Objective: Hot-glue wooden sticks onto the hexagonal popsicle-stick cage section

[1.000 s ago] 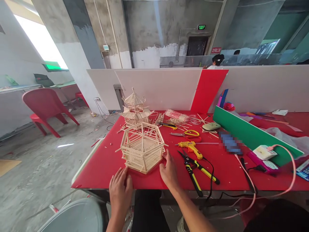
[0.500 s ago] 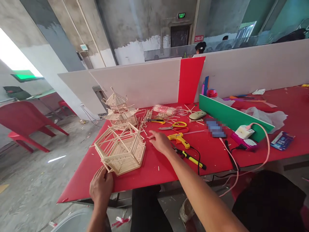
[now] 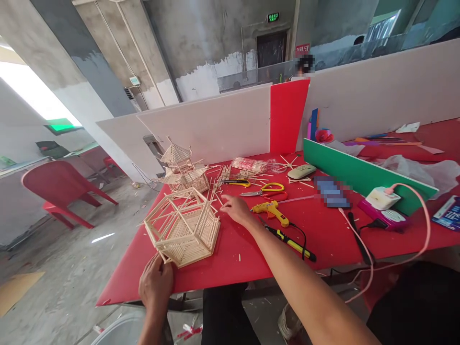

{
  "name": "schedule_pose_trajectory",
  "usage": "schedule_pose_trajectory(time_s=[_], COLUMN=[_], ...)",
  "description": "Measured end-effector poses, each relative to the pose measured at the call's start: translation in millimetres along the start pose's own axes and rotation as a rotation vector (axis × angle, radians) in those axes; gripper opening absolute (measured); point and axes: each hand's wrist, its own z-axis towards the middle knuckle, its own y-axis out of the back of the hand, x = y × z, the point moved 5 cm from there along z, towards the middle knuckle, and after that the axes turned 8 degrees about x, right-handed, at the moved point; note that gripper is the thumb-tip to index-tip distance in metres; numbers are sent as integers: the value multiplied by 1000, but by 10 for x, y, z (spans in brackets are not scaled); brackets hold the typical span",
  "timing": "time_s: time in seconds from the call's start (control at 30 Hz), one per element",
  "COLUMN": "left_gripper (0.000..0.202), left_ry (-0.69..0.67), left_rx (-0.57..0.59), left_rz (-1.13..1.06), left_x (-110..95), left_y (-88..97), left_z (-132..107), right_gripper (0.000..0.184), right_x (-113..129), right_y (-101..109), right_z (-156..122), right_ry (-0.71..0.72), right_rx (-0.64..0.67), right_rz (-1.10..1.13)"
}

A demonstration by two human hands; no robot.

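Note:
A six-sided frame (image 3: 201,235) built of thin wooden sticks rests on the table's near left part, with a slatted base and open upper rails. My left hand (image 3: 156,280) is closed at its near left corner, thumb and fingers against the sticks. To the right of the frame, my right hand (image 3: 235,210) reaches out over the table, fingers extended and apart, with nothing visible in them. Loose sticks (image 3: 215,189) lie just beyond its fingertips. Behind the frame stands a tiered stick pagoda (image 3: 179,165) with a pointed roof.
On the red table (image 3: 230,268) lie a utility knife (image 3: 235,182), scissors (image 3: 266,190), a yellow glue gun (image 3: 271,211), a yellow-black tool (image 3: 294,245), a computer mouse (image 3: 302,171) and a phone (image 3: 330,191). A power adapter (image 3: 383,197) with a pink cable stands by a green board (image 3: 359,167).
The view has shifted slightly, so the scene sits a little further right and lower. Both hands keep nearly the same places relative to the frame; the right hand's fingers have moved slightly.

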Motion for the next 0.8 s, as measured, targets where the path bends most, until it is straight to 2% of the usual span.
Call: schedule_pose_trajectory(time_s=[0.13, 0.4, 0.53, 0.6, 0.67, 0.73, 0.77, 0.8], left_gripper=[25, 26, 26, 27, 28, 30, 29, 30], left_ry=[-42, -59, -64, -73, -90, -102, -112, -114], left_rx=[-23, -32, -24, -87, -271, -455, -473, -383], left_rz=[-17, -49, -101, -169, -254, -306, -302, -296], left_x=[-12, -13, 7, 23, 51, 88, 94, 95], left_y=[10, 10, -2, 33, 115, 161, 139, 67], left_z=[-3, -29, -7, -37, -169, -423, -573, -711], right_gripper=[54, 52, 58, 57, 49, 41, 38, 35], right_x=[152, 378, 485, 564, 641, 696, 713, 725], right_y=[100, -77, -32, 69, 177, 246, 257, 261], right_z=[-26, -75, -144, -276, -517, -864, -1066, -1282], right_ry=[29, 81, 66, 50, 38, 32, 30, 27], right_rx=[-31, -13, -57, -100, -133, -130, -110, -92], right_rz=[117, 205, 177, 158, 155, 170, 184, 191])
